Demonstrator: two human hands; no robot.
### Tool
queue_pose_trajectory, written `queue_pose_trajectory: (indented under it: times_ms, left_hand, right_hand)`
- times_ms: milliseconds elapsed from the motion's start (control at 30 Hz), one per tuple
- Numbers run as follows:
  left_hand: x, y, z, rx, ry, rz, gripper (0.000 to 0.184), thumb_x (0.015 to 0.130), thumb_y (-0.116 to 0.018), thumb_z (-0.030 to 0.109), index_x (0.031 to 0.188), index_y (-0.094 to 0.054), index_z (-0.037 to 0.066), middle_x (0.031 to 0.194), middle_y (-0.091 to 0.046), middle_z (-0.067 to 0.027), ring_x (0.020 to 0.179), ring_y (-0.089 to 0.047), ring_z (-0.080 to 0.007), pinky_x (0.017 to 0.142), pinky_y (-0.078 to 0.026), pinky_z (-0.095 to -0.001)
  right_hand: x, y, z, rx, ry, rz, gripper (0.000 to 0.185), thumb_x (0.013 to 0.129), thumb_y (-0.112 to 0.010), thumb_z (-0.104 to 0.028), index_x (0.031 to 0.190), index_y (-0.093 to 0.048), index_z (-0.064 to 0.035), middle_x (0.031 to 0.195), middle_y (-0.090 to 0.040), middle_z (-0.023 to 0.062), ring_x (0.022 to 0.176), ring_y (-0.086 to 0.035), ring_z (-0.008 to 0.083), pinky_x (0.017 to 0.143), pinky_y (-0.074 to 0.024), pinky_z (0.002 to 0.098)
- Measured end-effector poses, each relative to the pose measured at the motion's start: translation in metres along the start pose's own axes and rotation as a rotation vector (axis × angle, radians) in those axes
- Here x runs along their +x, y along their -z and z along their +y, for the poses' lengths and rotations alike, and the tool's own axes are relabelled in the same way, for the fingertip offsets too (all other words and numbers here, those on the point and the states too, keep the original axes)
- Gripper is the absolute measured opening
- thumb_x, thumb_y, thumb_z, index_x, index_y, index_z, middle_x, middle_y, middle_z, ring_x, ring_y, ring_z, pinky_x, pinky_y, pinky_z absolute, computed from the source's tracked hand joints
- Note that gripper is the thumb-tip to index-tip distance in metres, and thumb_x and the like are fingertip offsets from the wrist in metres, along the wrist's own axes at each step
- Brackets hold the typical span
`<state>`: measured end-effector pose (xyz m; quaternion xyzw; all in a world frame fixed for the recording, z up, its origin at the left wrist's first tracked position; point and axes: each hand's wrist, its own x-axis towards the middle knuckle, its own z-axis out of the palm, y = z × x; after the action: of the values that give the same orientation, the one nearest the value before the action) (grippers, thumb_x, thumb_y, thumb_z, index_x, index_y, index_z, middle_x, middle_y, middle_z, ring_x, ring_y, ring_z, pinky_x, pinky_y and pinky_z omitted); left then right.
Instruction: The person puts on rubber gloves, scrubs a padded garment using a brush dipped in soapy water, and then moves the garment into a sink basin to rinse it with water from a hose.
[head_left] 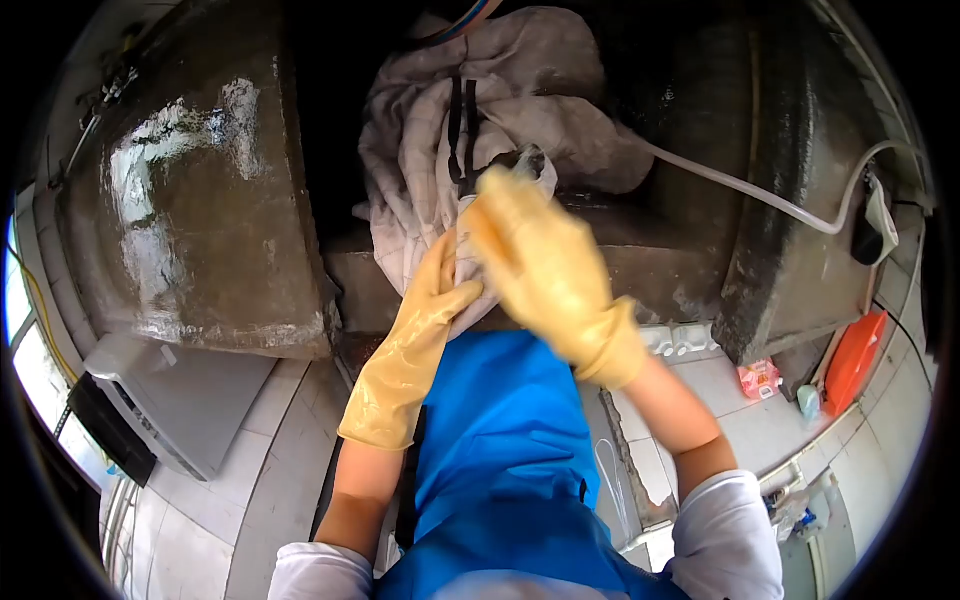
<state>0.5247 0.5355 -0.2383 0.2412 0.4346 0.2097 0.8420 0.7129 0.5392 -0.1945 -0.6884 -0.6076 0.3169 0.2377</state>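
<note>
A large wet piece of pale grey-pink fabric (405,165) with two black straps is bunched up in the dark basin and hangs over its front edge. My left hand (412,335), in a yellow rubber glove, pinches the fabric's near edge between thumb and fingers. Smeared by motion, my right hand (545,265) in a matching glove is over the fabric beside the straps. Its fingers are too blurred to show whether anything is in them. Part of the cloth by the right fingertips looks dark and wet.
A pale hose (760,192) runs from the right wall toward the fabric. Concrete walls flank the basin, the left one (200,200) broad and wet. A white panel (190,400) stands low at left. An orange-red plastic item (855,362) and pink package (760,379) are on the right.
</note>
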Motion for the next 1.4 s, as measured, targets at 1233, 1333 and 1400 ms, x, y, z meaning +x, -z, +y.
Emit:
queue_pose_trajectory:
  times_ms: [1233, 1333, 1400]
  left_hand:
    - [-0.007, 0.037, -0.027, -0.039, 0.107, 0.179, 0.077, 0.082, -0.059, -0.016, 0.156, -0.036, -0.008, 0.157, -0.047, -0.0157, 0.137, -0.053, -0.0173, 0.100, -0.046, -0.0221]
    - [-0.006, 0.038, -0.025, 0.205, 0.138, 0.243, 0.062, 0.078, -0.060, -0.020, 0.136, -0.047, -0.003, 0.153, -0.049, -0.0216, 0.137, -0.053, -0.0258, 0.104, -0.045, -0.0281]
    - [-0.007, 0.034, -0.022, 0.402, 0.225, 0.352, 0.048, 0.069, -0.059, -0.032, 0.098, -0.067, 0.005, 0.149, -0.048, -0.0323, 0.140, -0.051, -0.0457, 0.115, -0.043, -0.0415]
  right_hand:
    - [0.060, -0.027, 0.219, -0.404, -0.534, -0.022, 0.043, 0.101, -0.058, -0.035, 0.137, -0.059, -0.0111, 0.115, -0.070, 0.0264, 0.103, -0.068, 0.0446, 0.089, -0.0548, 0.0525]
    - [0.100, -0.017, 0.243, -0.173, -0.594, 0.172, 0.054, 0.100, -0.058, -0.039, 0.146, -0.052, -0.0102, 0.124, -0.067, 0.0289, 0.113, -0.066, 0.0448, 0.097, -0.0534, 0.0512]
    - [0.119, -0.041, 0.275, -0.210, -0.524, 0.212, 0.060, 0.101, -0.057, -0.037, 0.150, -0.047, -0.0038, 0.123, -0.067, 0.0303, 0.117, -0.064, 0.0447, 0.102, -0.0510, 0.0475]
